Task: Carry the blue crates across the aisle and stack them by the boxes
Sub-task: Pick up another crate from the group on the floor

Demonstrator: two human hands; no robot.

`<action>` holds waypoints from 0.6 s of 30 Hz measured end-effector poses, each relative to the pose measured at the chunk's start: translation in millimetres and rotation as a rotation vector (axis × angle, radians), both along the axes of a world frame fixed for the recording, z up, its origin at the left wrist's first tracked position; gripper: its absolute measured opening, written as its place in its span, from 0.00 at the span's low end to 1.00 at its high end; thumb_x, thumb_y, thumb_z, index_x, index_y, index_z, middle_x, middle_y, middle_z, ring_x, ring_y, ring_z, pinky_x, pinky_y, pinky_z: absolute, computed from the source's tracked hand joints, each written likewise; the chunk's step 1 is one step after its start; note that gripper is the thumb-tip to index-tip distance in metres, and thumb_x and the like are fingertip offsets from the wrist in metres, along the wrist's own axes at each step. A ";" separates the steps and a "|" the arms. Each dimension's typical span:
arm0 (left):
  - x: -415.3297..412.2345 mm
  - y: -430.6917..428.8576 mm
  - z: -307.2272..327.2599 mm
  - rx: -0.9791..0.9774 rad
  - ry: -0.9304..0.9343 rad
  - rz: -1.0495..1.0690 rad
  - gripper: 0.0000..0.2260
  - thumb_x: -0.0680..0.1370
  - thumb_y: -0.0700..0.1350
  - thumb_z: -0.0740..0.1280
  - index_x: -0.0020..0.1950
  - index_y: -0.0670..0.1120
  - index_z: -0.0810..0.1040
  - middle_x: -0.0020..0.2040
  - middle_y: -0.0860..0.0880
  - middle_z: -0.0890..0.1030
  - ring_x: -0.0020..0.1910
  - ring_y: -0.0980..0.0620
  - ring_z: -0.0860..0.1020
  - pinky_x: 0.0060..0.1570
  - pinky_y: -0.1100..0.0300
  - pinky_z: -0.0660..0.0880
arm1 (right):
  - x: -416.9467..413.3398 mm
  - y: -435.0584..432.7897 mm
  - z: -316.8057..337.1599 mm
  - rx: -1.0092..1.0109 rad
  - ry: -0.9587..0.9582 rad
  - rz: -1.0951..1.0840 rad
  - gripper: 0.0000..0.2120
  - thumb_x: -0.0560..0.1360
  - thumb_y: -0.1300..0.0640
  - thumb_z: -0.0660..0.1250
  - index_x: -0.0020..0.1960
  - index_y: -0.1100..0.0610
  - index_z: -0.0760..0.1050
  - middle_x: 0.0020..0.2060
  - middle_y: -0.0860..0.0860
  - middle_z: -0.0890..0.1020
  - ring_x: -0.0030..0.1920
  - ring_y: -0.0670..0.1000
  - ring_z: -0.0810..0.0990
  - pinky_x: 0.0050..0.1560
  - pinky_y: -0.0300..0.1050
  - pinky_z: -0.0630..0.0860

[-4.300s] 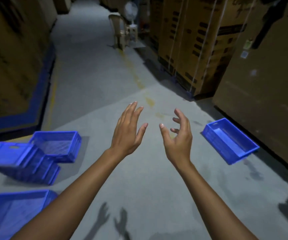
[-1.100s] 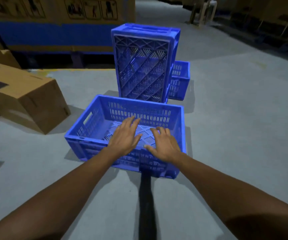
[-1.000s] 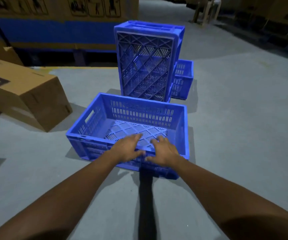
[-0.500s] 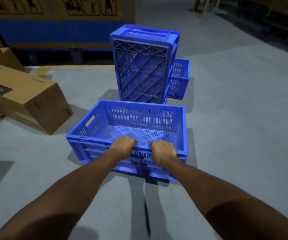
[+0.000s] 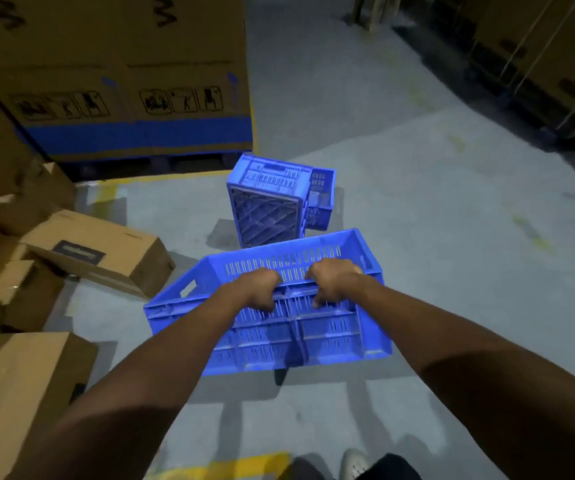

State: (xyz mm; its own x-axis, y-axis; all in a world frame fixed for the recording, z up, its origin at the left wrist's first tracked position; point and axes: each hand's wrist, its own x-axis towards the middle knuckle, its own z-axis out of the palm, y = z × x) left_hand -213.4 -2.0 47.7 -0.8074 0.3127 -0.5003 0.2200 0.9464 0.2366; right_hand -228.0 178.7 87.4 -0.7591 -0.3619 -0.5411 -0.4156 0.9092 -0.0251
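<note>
A worker grips an empty blue crate by its near rim in a warehouse aisle.

Nearest the camera, a shoe (image 5: 354,463) stands beside a yellow floor line (image 5: 230,462). Above it, the left hand (image 5: 259,289) and right hand (image 5: 331,279) are both clenched over the near wall of the blue crate (image 5: 272,327), knuckles up and fingers hooked inside. The crate is tipped so its slotted outer wall faces the camera, and it appears lifted clear of the concrete floor (image 5: 452,237), likely so it can be carried ahead of the body. Nothing shows inside it. To the left lie tumbled cardboard boxes (image 5: 102,258). Beyond, an upended crate (image 5: 265,206) stands on end with its lattice base showing, a smaller crate (image 5: 321,199) just behind it. Farther back rise tall cartons (image 5: 133,74) on a pallet.
</note>
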 end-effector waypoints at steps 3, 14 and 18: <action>16.4 -1.1 93.9 0.100 -0.024 0.028 0.26 0.64 0.52 0.80 0.54 0.42 0.76 0.53 0.43 0.79 0.52 0.42 0.78 0.49 0.51 0.76 | 15.3 3.2 107.8 0.013 0.037 0.036 0.35 0.66 0.44 0.78 0.70 0.47 0.70 0.64 0.50 0.77 0.62 0.56 0.76 0.57 0.52 0.75; 2.6 -2.1 275.0 0.228 0.143 -0.029 0.32 0.60 0.57 0.81 0.56 0.41 0.79 0.54 0.44 0.82 0.52 0.44 0.79 0.45 0.59 0.72 | 27.7 21.4 309.8 -0.010 0.150 -0.065 0.32 0.62 0.44 0.80 0.64 0.48 0.75 0.59 0.49 0.80 0.59 0.54 0.78 0.47 0.44 0.70; -13.0 18.3 293.5 0.127 0.168 -0.114 0.25 0.60 0.60 0.81 0.38 0.44 0.72 0.36 0.48 0.75 0.38 0.47 0.74 0.36 0.57 0.68 | 24.5 64.4 331.1 -0.010 0.164 -0.157 0.33 0.62 0.44 0.80 0.64 0.49 0.75 0.59 0.49 0.80 0.59 0.55 0.78 0.46 0.46 0.71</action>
